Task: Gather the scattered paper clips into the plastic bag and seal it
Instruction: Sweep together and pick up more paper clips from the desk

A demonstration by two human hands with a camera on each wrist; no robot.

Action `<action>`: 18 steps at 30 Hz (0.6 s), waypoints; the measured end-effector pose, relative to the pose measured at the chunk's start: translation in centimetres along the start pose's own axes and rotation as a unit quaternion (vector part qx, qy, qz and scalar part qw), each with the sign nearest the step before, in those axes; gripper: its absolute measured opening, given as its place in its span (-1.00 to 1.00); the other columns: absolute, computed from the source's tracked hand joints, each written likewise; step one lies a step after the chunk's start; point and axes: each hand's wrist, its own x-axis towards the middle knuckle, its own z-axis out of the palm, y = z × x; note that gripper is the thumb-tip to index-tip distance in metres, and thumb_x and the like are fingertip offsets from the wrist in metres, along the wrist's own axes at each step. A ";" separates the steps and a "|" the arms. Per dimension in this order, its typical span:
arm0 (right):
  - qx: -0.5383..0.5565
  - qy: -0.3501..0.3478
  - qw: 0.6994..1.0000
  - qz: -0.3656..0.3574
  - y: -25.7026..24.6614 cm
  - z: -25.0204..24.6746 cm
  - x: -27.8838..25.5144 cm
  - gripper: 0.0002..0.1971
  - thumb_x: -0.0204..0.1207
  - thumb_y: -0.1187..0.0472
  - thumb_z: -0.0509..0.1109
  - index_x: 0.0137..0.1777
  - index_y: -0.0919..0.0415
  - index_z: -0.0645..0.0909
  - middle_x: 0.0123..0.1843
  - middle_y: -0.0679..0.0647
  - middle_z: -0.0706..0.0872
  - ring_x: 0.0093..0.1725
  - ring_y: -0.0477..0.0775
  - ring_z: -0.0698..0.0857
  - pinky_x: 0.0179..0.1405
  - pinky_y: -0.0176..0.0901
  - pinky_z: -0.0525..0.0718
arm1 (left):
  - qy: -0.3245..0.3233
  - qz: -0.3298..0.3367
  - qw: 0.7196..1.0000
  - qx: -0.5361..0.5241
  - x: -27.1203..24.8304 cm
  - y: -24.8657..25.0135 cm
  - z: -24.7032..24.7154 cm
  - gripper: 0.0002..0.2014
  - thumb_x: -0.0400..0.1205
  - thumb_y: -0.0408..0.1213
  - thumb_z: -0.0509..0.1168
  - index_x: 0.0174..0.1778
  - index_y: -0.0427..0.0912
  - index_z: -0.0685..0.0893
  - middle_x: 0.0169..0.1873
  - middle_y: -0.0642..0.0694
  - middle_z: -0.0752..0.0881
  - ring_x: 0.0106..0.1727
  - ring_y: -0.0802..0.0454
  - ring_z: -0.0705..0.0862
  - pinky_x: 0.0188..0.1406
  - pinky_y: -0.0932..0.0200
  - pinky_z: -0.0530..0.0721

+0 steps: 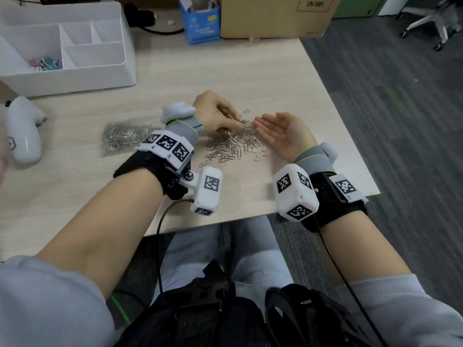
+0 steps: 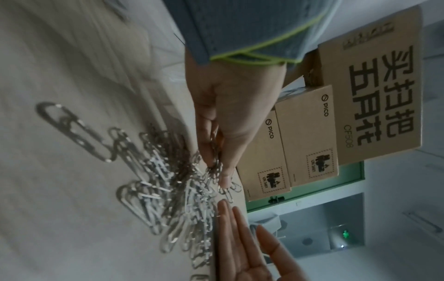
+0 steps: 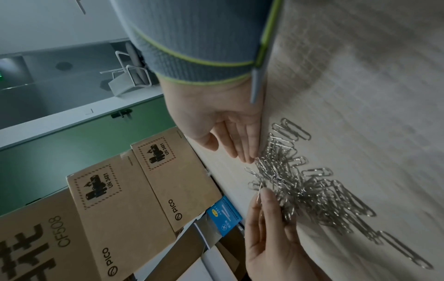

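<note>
Fingers of the left hand curl down into the far side of the pile and pinch a small bunch of paper clips, which the left wrist view shows hanging between thumb and fingertips. Opposite, the right hand lies palm up on its edge, fingers straight and close together, their tips touching the pile's right side like a scoop. The clips lie in a loose heap on the counter between the two hands, a few strays at the near edge. The plastic bag, already holding many clips, lies flat to the left, behind the left wrist and apart from the heap.

Gathering looks to be in hand; next the pinched bunch probably has to go into the waiting palm or straight to the bag, whose mouth is not visible.

Beyond stand a white organiser, a small blue box and cardboard cartons; grey carpet and an office chair lie to the right.
</note>
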 end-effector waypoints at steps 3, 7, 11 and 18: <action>0.009 -0.006 1.000 -0.005 -0.6 0.2 0.1 -0.70 0.66 0.24 0.12 -0.08 0.45 0.59 -0.30 0.28 0.79 -0.16 0.19 0.77 -0.24 -0.15 0.79 | -0.008 0.033 0.998 -0.054 0.0 1.0 -0.8 -0.87 0.30 -0.27 0.59 -0.34 -0.09 0.77 -0.48 -0.11 0.69 -0.51 0.15 0.61 -0.44 0.33 0.63; 0.000 -0.039 0.999 0.015 -0.5 1.1 0.1 -0.67 0.67 0.19 0.11 -0.13 0.44 0.57 -0.36 0.30 0.78 -0.36 0.18 0.81 -0.26 -0.12 0.79 | -0.033 0.074 0.993 -0.084 0.3 2.5 -0.8 -0.86 0.31 -0.31 0.59 -0.41 -0.05 0.75 -0.59 0.04 0.69 -0.53 0.17 0.63 -0.46 0.37 0.63; 0.025 -0.106 0.992 0.057 -0.1 2.2 0.2 -0.64 0.70 0.17 0.05 -0.03 0.43 0.59 -0.17 0.31 0.75 -0.20 0.27 0.78 -0.10 0.03 0.77 | -0.058 0.112 0.991 -0.036 0.8 3.8 -0.3 -0.87 0.30 -0.26 0.58 -0.40 0.02 0.76 -0.66 0.18 0.67 -0.50 0.27 0.61 -0.38 0.34 0.61; 0.126 -0.111 0.983 0.073 -0.3 2.9 0.3 -0.56 0.68 0.32 0.04 -0.26 0.47 0.68 -0.33 0.27 0.78 -0.38 0.20 0.80 -0.33 0.06 0.78 | -0.057 0.154 0.985 0.051 1.1 5.0 0.5 -0.87 0.32 -0.27 0.55 -0.26 -0.15 0.80 -0.38 -0.10 0.72 -0.48 0.39 0.58 -0.33 0.43 0.53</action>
